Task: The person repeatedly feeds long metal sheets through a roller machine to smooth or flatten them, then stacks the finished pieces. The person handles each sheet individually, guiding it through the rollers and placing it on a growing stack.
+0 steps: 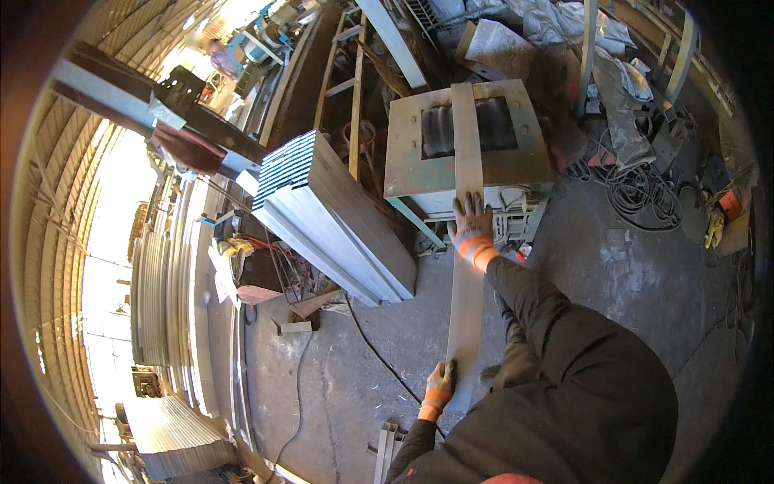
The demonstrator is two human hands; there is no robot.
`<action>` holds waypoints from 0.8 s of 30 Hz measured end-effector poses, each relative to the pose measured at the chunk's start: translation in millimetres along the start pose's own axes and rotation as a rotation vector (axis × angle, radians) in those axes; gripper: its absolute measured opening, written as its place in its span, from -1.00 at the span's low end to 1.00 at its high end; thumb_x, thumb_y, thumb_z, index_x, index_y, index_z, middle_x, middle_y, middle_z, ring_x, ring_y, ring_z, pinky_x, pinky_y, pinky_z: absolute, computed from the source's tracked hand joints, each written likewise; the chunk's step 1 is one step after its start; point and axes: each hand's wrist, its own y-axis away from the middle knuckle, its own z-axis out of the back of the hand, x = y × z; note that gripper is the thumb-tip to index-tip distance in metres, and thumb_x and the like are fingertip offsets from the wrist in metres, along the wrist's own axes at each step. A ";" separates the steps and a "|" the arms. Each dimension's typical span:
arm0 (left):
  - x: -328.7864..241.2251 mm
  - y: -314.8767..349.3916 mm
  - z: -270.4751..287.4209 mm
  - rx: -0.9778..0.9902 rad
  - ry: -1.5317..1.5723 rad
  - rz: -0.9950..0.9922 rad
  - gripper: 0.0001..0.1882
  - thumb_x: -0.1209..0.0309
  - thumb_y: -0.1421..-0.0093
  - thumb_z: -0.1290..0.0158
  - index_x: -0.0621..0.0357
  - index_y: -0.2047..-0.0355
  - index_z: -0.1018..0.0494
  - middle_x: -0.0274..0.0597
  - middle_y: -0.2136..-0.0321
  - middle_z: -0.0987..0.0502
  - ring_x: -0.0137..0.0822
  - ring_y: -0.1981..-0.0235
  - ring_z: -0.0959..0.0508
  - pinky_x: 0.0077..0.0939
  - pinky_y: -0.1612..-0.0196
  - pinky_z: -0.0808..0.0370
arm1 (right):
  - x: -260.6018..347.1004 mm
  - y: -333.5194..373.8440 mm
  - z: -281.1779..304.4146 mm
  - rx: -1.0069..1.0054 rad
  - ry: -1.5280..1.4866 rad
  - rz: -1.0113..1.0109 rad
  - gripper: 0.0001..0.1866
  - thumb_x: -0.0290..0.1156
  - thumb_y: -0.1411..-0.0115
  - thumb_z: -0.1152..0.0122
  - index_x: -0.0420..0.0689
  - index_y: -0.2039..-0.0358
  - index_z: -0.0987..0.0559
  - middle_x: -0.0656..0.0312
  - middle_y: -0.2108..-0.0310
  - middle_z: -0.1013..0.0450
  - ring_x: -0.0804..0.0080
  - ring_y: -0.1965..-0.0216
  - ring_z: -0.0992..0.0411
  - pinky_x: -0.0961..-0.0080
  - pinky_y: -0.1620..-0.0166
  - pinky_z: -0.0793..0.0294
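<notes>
A long, flat grey metal strip [465, 310] runs from near my body to the far side of a worn metal stand [403, 157] and lies across its top. My left hand [439, 387], in an orange and grey glove, grips the strip's left edge close to its near end. Farther along, my right hand [472, 230], gloved alike, rests flat on the strip with its fingers spread, just short of the stand. A dark opening [495, 125] in the stand's top shows on both sides of the strip.
Left of the stand leans a bundle of stacked metal channels [339, 214]. A black cable [367, 343] crosses the concrete floor beside me. Coiled cables [645, 194] lie to the right. Short metal profiles [389, 448] lie near my left forearm.
</notes>
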 end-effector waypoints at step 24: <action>-96.0 -63.8 22.9 -0.127 -0.259 0.015 -0.30 -0.09 -0.22 -0.47 0.21 -0.07 -0.51 0.18 0.23 -0.73 0.27 0.18 -0.74 0.10 0.16 -0.67 | -51.6 -116.9 -56.6 -0.415 -0.582 0.086 -0.33 -0.34 -0.37 -0.25 -0.09 -0.50 -0.52 -0.26 -0.39 -0.48 -0.30 -0.37 -0.45 -0.10 -0.49 -0.37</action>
